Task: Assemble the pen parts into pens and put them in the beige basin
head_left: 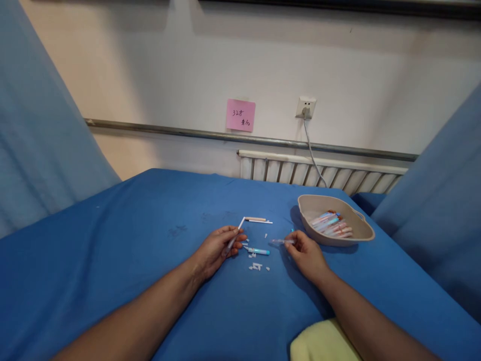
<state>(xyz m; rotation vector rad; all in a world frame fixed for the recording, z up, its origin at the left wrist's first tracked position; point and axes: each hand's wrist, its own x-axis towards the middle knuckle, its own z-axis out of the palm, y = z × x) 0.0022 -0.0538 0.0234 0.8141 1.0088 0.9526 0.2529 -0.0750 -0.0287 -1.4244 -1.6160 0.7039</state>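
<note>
My left hand (221, 244) is closed around a slim pen piece (241, 222), its white end pointing up and away and a clear part lying along the fingers. In the fingertips of my right hand (307, 255) is a clear, pinkish pen tube (277, 241), pointing left. Between the hands a turquoise-and-white pen (259, 251) lies on the blue cloth (180, 301). Small white plastic pieces (256, 266) are scattered around it. Just beyond my left hand lie a beige stick (255, 218) and a thin white rod (260, 221).
A beige basket (363, 239) holding several pens (330, 224) stands beyond my right hand. Yellow cloth (323, 343) lies under my right forearm. Behind the covered surface are a radiator (293, 172), a wall rail (188, 131) and a plugged-in cable (311, 150). Blue curtains (41, 135) hang at both sides.
</note>
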